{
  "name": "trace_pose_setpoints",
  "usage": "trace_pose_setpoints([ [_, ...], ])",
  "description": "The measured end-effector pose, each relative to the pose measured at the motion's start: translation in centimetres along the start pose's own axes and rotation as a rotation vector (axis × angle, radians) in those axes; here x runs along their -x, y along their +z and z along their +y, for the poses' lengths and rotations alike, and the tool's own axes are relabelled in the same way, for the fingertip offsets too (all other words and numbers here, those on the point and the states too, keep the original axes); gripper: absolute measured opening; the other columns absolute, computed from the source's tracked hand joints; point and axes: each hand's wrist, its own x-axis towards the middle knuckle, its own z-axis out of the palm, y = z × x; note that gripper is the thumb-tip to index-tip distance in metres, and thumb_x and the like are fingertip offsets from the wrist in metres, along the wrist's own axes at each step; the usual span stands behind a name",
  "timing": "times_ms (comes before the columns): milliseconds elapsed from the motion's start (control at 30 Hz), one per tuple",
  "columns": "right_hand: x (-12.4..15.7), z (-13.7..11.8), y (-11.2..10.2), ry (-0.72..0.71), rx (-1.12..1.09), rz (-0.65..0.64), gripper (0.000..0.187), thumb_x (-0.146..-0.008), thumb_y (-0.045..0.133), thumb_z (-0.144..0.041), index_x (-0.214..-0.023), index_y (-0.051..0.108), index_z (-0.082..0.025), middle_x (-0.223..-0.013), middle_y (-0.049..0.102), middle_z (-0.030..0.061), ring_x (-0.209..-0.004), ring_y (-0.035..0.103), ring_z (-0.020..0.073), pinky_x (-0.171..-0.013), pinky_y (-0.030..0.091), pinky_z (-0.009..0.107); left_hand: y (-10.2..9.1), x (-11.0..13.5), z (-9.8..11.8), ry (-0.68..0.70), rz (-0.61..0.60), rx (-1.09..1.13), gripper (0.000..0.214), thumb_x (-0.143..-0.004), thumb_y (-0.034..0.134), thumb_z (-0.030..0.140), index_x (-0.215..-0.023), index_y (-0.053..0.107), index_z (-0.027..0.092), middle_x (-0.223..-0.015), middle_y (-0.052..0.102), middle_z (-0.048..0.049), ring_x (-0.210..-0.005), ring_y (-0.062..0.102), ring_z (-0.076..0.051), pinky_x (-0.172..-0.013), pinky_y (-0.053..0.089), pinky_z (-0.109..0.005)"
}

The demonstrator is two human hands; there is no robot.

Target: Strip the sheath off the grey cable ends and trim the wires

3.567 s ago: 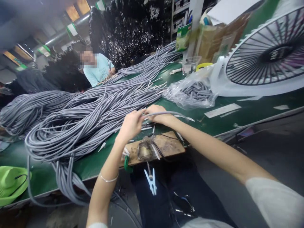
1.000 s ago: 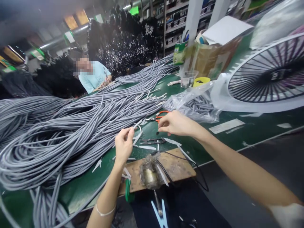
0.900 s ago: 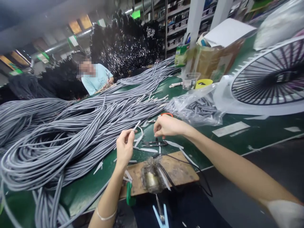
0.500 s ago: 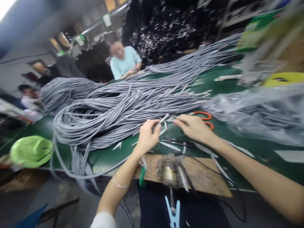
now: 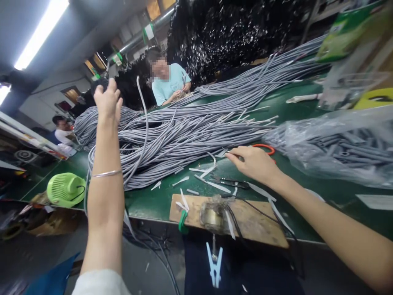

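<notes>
My left hand (image 5: 108, 100) is raised at arm's length over the left end of the grey cables (image 5: 172, 139), its fingers apart and nothing visible in them. To its right, one loose grey cable (image 5: 144, 110) arcs up with its end in the air, apart from the hand. My right hand (image 5: 253, 162) is low over the green table, thumb and fingers pinched together. What lies in that pinch is too small to make out. Orange-handled scissors (image 5: 270, 148) lie behind it, partly hidden. White strips (image 5: 211, 184) and dark snips (image 5: 231, 182) lie just left of the right hand.
A wooden board (image 5: 251, 223) at the front edge carries a metal pot (image 5: 214, 215), a green clamp (image 5: 183, 221) and a blue clip (image 5: 215, 266). A green fan (image 5: 66, 189) stands left, a plastic bag (image 5: 346, 143) of grey pieces right. A co-worker (image 5: 170, 82) sits opposite.
My left hand has moved from the middle up and far left, and has let go of the cable, whose end now hangs in the air. My right hand has stayed nearly in place.
</notes>
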Motion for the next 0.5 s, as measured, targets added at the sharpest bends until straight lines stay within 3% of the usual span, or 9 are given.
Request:
trace_pose_setpoints([
  [67,0.0,0.1,-0.2,0.027,-0.001,-0.003,0.032,-0.089,0.041,-0.031,-0.085,0.07,-0.016,-0.083,0.068,0.0078,-0.079,0.063,0.0209,-0.061,0.037,0.026,-0.4,1.3,-0.6,-0.125,-0.026,0.032,0.038,-0.093,0.032,0.031,-0.107,0.054,0.004,-0.101,0.061,-0.007,-0.09,0.062,-0.01,-0.07,0.047,-0.022],
  [100,0.0,0.1,-0.3,0.033,0.01,-0.017,0.032,-0.089,0.041,-0.031,-0.086,0.07,-0.016,-0.085,0.068,0.0079,-0.079,0.063,0.0208,-0.061,0.037,0.026,-0.3,3.3,-0.6,-0.09,-0.101,-0.003,0.029,-0.088,0.046,0.032,-0.102,0.057,0.009,-0.099,0.064,-0.0056,-0.088,0.062,-0.011,-0.071,0.049,-0.022],
  [167,0.1,0.0,-0.6,0.03,0.047,-0.062,0.032,-0.089,0.042,-0.03,-0.086,0.071,-0.017,-0.086,0.067,0.0079,-0.079,0.063,0.0203,-0.06,0.038,0.026,0.4,8.9,-0.2,-0.015,-0.368,-0.068,0.016,-0.079,0.059,0.03,-0.086,0.063,0.015,-0.086,0.067,-0.0013,-0.079,0.063,-0.012,-0.073,0.05,-0.024],
  [233,0.2,-0.3,-0.9,0.027,0.084,-0.12,0.032,-0.09,0.041,-0.029,-0.086,0.071,-0.017,-0.086,0.066,0.0082,-0.08,0.063,0.0201,-0.06,0.037,0.025,1.5,14.7,-0.3,0.002,-0.46,-0.092,0.009,-0.071,0.067,0.023,-0.078,0.065,0.018,-0.078,0.067,-0.0016,-0.074,0.063,-0.016,-0.073,0.051,-0.028],
  [300,0.2,-0.6,-1.3,0.025,0.098,-0.18,0.032,-0.09,0.04,-0.028,-0.088,0.071,-0.017,-0.089,0.065,0.0089,-0.082,0.063,0.0203,-0.059,0.037,0.025,2.6,18.6,-1.1,-0.006,-0.44,-0.139,0.015,-0.072,0.062,0.018,-0.086,0.064,0.017,-0.088,0.066,-0.0083,-0.088,0.062,-0.024,-0.082,0.048,-0.036],
  [367,0.3,-0.7,-1.6,0.018,0.099,-0.214,0.031,-0.09,0.041,-0.027,-0.089,0.071,-0.017,-0.092,0.066,0.009,-0.082,0.064,0.0198,-0.058,0.037,0.024,3.5,20.4,-2.1,-0.028,-0.407,-0.174,0.018,-0.073,0.059,0.021,-0.09,0.061,0.016,-0.089,0.063,-0.0123,-0.09,0.06,-0.028,-0.08,0.047,-0.041],
  [500,0.3,-0.7,-2.0,0.016,0.097,-0.223,0.028,-0.09,0.044,-0.028,-0.089,0.071,-0.019,-0.093,0.067,0.0083,-0.081,0.064,0.0184,-0.059,0.039,0.023,4.4,20.3,-3.0,-0.036,-0.356,-0.17,0.01,-0.076,0.053,0.028,-0.075,0.057,0.019,-0.072,0.057,-0.0088,-0.077,0.056,-0.026,-0.072,0.044,-0.038],
])
